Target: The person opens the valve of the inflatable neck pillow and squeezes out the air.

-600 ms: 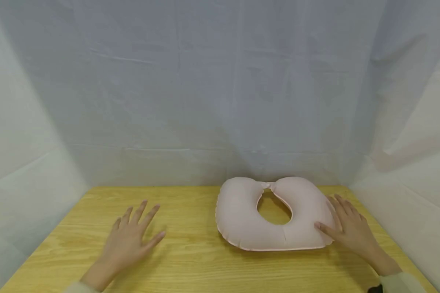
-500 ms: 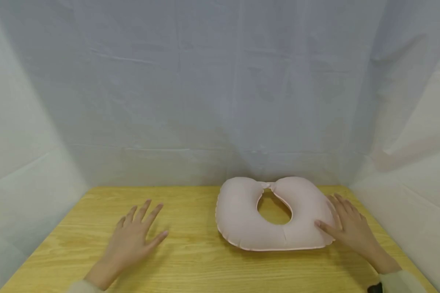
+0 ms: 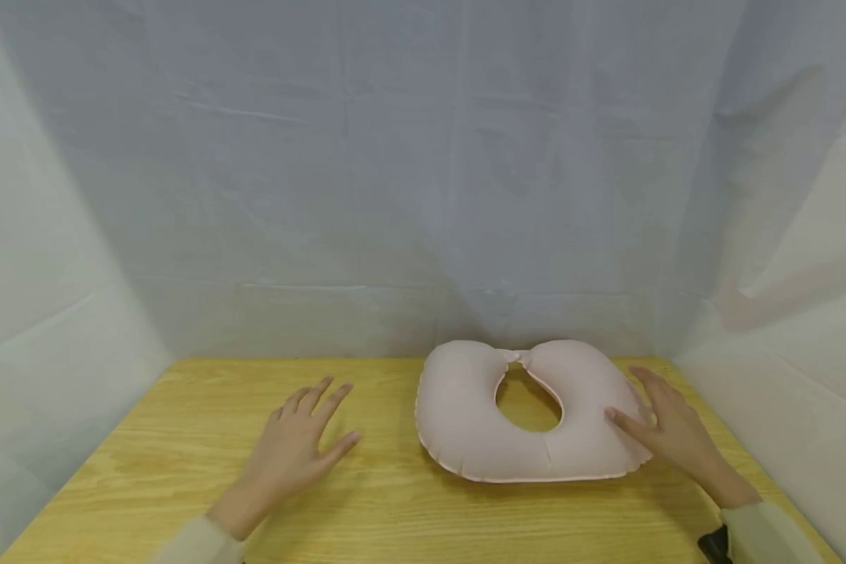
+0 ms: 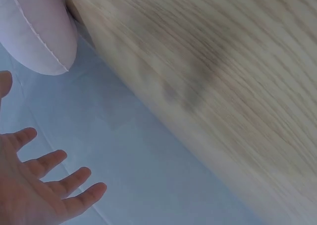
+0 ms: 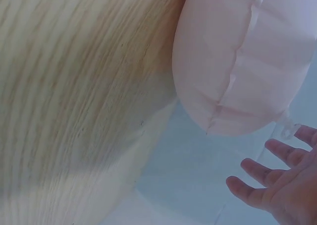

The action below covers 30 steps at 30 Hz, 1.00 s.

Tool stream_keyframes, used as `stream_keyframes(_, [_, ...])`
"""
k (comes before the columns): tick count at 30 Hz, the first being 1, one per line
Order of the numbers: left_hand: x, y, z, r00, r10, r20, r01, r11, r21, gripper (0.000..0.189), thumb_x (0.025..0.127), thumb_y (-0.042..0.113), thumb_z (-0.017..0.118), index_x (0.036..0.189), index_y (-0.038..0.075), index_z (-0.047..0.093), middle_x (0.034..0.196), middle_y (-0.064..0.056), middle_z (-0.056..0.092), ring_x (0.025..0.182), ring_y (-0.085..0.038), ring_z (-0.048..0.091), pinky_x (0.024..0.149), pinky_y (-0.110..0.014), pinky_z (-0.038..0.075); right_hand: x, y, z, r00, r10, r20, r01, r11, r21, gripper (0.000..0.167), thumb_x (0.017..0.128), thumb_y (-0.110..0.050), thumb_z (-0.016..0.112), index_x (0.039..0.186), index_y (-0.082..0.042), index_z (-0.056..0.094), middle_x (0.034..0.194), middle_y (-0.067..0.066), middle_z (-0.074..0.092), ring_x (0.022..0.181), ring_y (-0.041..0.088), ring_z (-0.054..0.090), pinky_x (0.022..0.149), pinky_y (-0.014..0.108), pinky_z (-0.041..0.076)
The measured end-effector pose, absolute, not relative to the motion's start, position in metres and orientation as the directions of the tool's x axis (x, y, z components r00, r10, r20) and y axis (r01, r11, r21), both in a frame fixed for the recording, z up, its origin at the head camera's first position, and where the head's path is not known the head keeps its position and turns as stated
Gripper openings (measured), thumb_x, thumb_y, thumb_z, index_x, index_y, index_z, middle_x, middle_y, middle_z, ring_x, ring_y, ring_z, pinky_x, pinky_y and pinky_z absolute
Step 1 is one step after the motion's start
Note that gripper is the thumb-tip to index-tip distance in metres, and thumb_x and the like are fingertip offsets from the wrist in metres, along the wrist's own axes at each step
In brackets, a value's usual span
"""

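A pale pink inflatable neck pillow [image 3: 458, 419] lies on the wooden table, right of centre, its rounded ends toward the back and an oval hole in its middle. To its left my left hand [image 3: 292, 446] hovers with fingers spread, holding nothing. My right hand [image 3: 677, 435] is beside the pillow's right end, its thumb overlapping the edge in the head view. From the right wrist, the fingers [image 5: 257, 171] show straight and apart, near a small clear valve [image 5: 288, 128] on the pillow [image 5: 237, 61]. The left wrist view catches the pillow's near-left bulge [image 4: 39, 31] above the spread fingers.
The wooden table [image 3: 366, 517] ends at a hanging grey-white sheet [image 3: 324, 196] behind the pillow. Similar pale sheets stand along the left [image 3: 49, 352] and right [image 3: 811, 376] sides, close to the right hand.
My left hand has moved right, nearer to the pillow. The right hand has shifted slightly, its fingers a little higher around the pillow's right end. The pillow has stayed in place.
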State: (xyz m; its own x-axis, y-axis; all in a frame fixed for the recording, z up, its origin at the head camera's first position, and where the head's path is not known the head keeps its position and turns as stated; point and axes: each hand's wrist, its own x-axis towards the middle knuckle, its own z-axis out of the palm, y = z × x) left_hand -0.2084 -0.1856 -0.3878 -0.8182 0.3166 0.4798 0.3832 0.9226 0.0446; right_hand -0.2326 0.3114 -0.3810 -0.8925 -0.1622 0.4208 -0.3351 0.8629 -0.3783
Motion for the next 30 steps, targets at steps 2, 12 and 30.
stream_keyframes(2, [-0.210,-0.181,-0.388,-0.815,0.325,0.480,0.394,0.918,0.048,0.067,0.084,0.051,0.056,0.140,0.022,0.036,0.140,-0.013,0.041,0.119,-0.041,0.045,0.086,-0.059,0.043,-0.234,0.311,-0.381,-0.889,-0.164,0.427,-0.344,0.855,-0.387,0.074,0.081,-0.036,0.066,0.134,0.005,0.034,0.133,0.031,0.039,0.115,0.053,0.038,0.085,0.068,0.033])
stream_keyframes(12, [-0.216,-0.156,-0.389,-0.791,0.362,0.493,0.454,0.888,0.076,0.064,0.085,0.052,0.055,0.138,0.021,0.040,0.138,-0.011,0.044,0.118,-0.038,0.047,0.084,-0.056,0.045,-0.241,0.310,-0.378,-0.915,-0.164,0.369,-0.323,0.846,-0.425,0.077,0.083,-0.039,0.062,0.136,0.007,0.030,0.135,0.033,0.035,0.119,0.053,0.035,0.089,0.067,0.032])
stream_keyframes(30, [-0.232,-0.110,-0.392,-0.812,0.377,0.445,0.505,0.837,0.212,0.063,0.085,0.051,0.054,0.137,0.016,0.041,0.136,-0.015,0.045,0.119,-0.037,0.047,0.089,-0.055,0.044,-0.257,0.307,-0.379,-0.957,-0.133,0.258,-0.260,0.788,-0.557,0.080,0.085,-0.041,0.060,0.139,0.007,0.025,0.139,0.034,0.029,0.124,0.054,0.028,0.092,0.068,0.029])
